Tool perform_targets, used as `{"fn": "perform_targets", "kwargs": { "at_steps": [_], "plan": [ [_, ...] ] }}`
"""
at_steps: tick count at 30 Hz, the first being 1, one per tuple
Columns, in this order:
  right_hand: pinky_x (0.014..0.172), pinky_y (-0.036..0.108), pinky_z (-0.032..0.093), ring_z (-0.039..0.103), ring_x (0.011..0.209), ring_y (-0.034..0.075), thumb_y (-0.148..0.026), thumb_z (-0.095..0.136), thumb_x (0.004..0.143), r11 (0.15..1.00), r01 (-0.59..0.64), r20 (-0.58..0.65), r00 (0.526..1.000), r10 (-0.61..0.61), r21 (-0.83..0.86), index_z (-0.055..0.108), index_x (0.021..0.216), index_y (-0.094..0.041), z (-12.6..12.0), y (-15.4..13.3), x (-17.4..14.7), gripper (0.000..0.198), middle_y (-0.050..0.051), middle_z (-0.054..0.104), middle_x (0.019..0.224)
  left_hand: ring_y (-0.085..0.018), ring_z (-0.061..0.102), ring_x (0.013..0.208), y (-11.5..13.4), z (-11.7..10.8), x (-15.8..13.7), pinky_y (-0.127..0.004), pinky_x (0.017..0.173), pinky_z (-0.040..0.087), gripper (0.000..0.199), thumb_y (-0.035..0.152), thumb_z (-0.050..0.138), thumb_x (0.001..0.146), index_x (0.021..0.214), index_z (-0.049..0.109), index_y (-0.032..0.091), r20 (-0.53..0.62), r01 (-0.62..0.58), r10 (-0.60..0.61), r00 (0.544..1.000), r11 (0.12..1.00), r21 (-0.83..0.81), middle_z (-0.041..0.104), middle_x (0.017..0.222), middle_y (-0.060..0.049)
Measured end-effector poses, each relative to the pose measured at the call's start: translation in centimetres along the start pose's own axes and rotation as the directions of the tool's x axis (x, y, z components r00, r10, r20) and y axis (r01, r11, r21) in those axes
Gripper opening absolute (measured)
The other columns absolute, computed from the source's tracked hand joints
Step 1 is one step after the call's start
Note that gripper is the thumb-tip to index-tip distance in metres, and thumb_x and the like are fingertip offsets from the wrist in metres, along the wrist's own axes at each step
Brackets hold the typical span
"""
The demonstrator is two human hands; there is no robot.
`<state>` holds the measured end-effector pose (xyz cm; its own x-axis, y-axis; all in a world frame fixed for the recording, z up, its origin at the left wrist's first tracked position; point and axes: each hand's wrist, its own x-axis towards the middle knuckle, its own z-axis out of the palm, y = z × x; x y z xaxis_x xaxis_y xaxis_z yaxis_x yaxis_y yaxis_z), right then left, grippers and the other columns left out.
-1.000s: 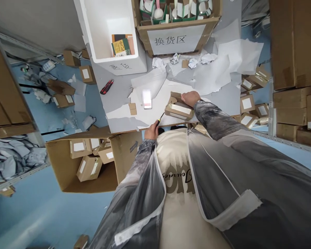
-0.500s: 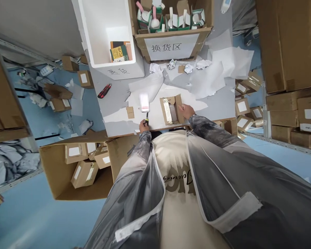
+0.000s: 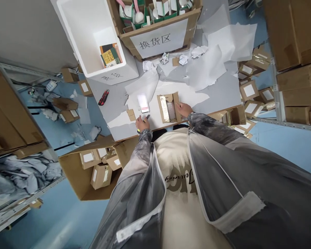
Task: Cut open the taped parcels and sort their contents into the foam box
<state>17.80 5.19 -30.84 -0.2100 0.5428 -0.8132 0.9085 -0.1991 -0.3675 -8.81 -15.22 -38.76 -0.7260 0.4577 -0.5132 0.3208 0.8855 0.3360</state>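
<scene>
My left hand (image 3: 143, 123) is closed around a slim black-and-yellow tool (image 3: 148, 117) at the table's front edge. Its dark tip pokes out past the fingers; its exact kind is unclear. Just beyond lies a phone (image 3: 144, 108) with a lit, blurred screen, beside a small flat piece of cardboard (image 3: 131, 114). On the right, my right hand (image 3: 184, 109) grips the side flap of a small cardboard box (image 3: 162, 110). The box is open, with shiny tape along its left part and something pale inside that I cannot make out.
A red-and-black utility knife (image 3: 103, 97) lies left. Behind stand a white foam bin (image 3: 119, 74) with books and a carton (image 3: 189, 33) of small green boxes. Crumpled paper (image 3: 199, 52) is scattered across the table. A large carton (image 3: 69, 173) of parcels sits lower left.
My left hand has turned, and the tool now lies slanted across it, with its yellow part below the fingers. My right hand stays on the box. The whole view has tilted.
</scene>
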Motion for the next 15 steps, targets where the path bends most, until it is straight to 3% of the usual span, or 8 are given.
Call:
{"fn": "perform_targets", "kwargs": {
  "at_steps": [3, 5, 7, 9, 12, 15],
  "plan": [
    [0.058, 0.030, 0.050, 0.075, 0.059, 0.021, -0.061, 0.046, 0.132, 0.999, -0.015, 0.027, 1.000, 0.014, 0.040, 0.079, 0.107, -0.021, 0.6, 0.1, -0.3, 0.057, 0.009, 0.084, 0.093, -0.037, 0.069, 0.157, 5.0, 2.3, -2.0, -0.052, 0.136, 0.058, 0.079, 0.045, 0.065, 0.122, 0.192, 0.047, 0.014, 0.163, -0.231, 0.245, 0.956, 0.968, -0.099, 0.059, 0.179, -0.028],
    [0.058, 0.028, 0.052, 0.079, 0.063, 0.022, -0.057, 0.062, 0.128, 0.999, 0.004, 0.040, 0.999, -0.006, 0.039, 0.084, 0.114, -0.020, 1.0, 0.1, -0.6, 0.045, 0.010, 0.088, 0.098, -0.044, 0.062, 0.167, 8.4, 3.6, -3.8, -0.056, 0.135, 0.060, 0.102, 0.055, 0.074, 0.116, 0.200, 0.032, 0.013, 0.238, -0.326, 0.330, 0.914, 0.944, -0.057, 0.050, 0.187, -0.031],
    [0.056, 0.026, 0.054, 0.083, 0.069, 0.024, -0.047, 0.080, 0.119, 0.999, 0.025, 0.082, 0.996, -0.027, 0.028, 0.086, 0.123, -0.021, 1.3, 0.0, -0.8, 0.027, 0.009, 0.091, 0.106, -0.051, 0.056, 0.171, 11.3, 4.3, -5.3, -0.058, 0.129, 0.065, 0.117, 0.054, 0.079, 0.111, 0.202, 0.022, 0.007, 0.276, -0.345, 0.311, 0.909, 0.935, 0.083, 0.047, 0.188, -0.036],
    [0.053, 0.025, 0.055, 0.085, 0.071, 0.025, -0.038, 0.085, 0.113, 1.000, 0.024, 0.141, 0.990, -0.025, 0.010, 0.087, 0.128, -0.023, 1.7, -0.3, -0.9, 0.022, 0.008, 0.092, 0.112, -0.053, 0.065, 0.160, 13.4, 4.4, -6.1, -0.057, 0.119, 0.069, 0.119, 0.043, 0.078, 0.108, 0.201, 0.017, 0.000, 0.291, -0.329, 0.258, 0.921, 0.916, 0.228, 0.051, 0.183, -0.039],
    [0.053, 0.026, 0.057, 0.086, 0.070, 0.025, -0.035, 0.079, 0.116, 1.000, 0.011, 0.174, 0.985, -0.010, -0.007, 0.086, 0.133, -0.023, 2.4, -1.0, -1.2, 0.022, 0.009, 0.093, 0.117, -0.047, 0.082, 0.134, 14.8, 3.8, -6.1, -0.051, 0.107, 0.070, 0.110, 0.027, 0.072, 0.107, 0.199, 0.021, -0.005, 0.304, -0.313, 0.204, 0.931, 0.873, 0.374, 0.063, 0.168, -0.041],
    [0.060, 0.025, 0.060, 0.089, 0.075, 0.026, -0.035, 0.077, 0.118, 0.998, -0.003, 0.088, 0.996, 0.008, -0.057, 0.085, 0.130, -0.020, 3.4, -1.9, -1.6, 0.022, 0.013, 0.093, 0.117, -0.043, 0.086, 0.126, 14.8, 3.2, -5.3, -0.046, 0.104, 0.069, 0.095, 0.021, 0.062, 0.112, 0.197, 0.028, -0.004, 0.322, -0.326, 0.188, 0.928, 0.829, 0.454, 0.074, 0.154, -0.038]
  ]
}}
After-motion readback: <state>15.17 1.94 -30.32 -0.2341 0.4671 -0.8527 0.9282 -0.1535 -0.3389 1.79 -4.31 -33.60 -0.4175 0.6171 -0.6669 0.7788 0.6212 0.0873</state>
